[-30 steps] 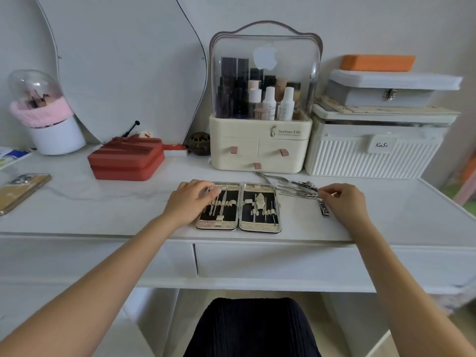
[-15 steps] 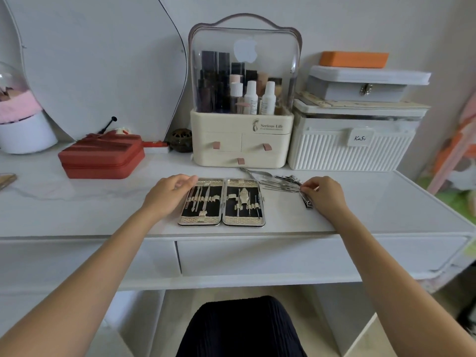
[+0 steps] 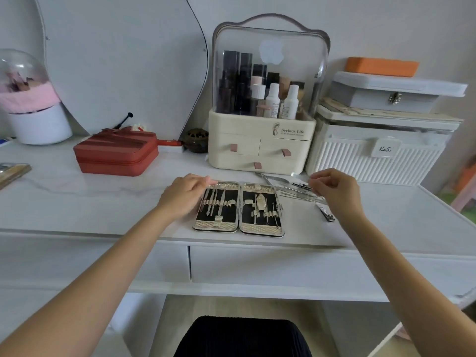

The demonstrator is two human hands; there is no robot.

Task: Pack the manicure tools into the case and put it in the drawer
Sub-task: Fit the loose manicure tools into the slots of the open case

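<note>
Taking the open manicure case (image 3: 239, 208) as the landmark, it lies flat near the front edge of the white dressing table (image 3: 77, 202), both halves spread, with slim metal tools strapped across its black lining. Far to its left, at the back of the table, stands a white pot (image 3: 38, 124) topped with a pink band and a clear dome. Nearer, behind and to the left of the case, sits a closed red zip box (image 3: 117, 155). The left hand (image 3: 184, 195) rests palm down on the case's left edge, fingers curled loosely over the upper left corner, clasping nothing. Directly behind the case stands a cream cosmetics organiser (image 3: 261, 148) with a clear hood and bottles inside. Below the case's front edge is the shut drawer (image 3: 270, 265). Just right of the case lies a loose heap of manicure tools (image 3: 293, 189), and the right hand (image 3: 334, 193) hovers over them, thumb and fingertips pinched together; whether they grip a tool cannot be told. A nail clipper (image 3: 326, 215) lies beside that wrist. Behind it stands a white ribbed box (image 3: 373, 161).
</note>
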